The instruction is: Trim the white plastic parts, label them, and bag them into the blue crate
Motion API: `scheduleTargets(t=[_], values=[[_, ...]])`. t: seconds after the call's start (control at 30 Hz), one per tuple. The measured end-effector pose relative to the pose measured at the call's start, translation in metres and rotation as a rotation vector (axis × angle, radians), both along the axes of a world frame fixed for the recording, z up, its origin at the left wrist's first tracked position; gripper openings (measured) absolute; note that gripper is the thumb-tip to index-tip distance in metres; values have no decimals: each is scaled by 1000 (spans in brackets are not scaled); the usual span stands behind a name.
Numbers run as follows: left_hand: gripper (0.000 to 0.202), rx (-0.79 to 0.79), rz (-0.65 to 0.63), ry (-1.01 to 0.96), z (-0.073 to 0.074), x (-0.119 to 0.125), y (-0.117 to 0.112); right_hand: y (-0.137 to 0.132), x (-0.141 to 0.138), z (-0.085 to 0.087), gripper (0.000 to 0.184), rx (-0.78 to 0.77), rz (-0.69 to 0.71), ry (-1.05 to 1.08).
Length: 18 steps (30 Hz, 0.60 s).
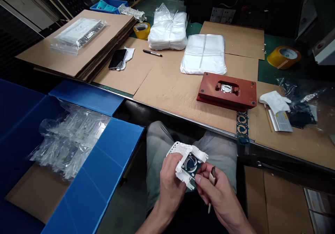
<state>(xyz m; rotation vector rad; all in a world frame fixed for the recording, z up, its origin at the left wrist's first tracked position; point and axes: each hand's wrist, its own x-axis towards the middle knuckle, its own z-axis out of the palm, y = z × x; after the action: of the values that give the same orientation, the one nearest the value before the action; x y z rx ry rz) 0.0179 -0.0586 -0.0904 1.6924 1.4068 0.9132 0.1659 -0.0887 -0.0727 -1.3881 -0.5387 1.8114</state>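
Observation:
My left hand (169, 178) is closed round a white plastic housing (200, 153) above my lap. On the housing's face sits a dark blue film piece (192, 164) with a round, fan-like pattern. My right hand (218, 190) has a small cream-handled knife (211, 179) tucked between its fingers, its dark tip pointing up. The right thumb and fingertips touch the film's right edge; whether they grip it I cannot tell. A strip of similar blue film pieces (242, 125) hangs over the bench edge.
A red fixture block (223, 99) stands on the cardboard-covered bench, with bundled white bags (204, 54) behind it. Left, an open blue box (112, 150) holds bagged parts (75, 140). Tape (284, 57), a glove (274, 100), a phone (117, 59) and a pen (152, 53) lie around.

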Motion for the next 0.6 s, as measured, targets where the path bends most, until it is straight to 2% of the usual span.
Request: scheduleTargets(t=[0.4, 0.6], values=[[13, -15, -1, 0, 2, 2, 0, -3, 0, -3, 33, 19, -49, 26], [16, -19, -18, -2, 1, 1, 0, -1, -2, -1, 30, 21, -27, -49]])
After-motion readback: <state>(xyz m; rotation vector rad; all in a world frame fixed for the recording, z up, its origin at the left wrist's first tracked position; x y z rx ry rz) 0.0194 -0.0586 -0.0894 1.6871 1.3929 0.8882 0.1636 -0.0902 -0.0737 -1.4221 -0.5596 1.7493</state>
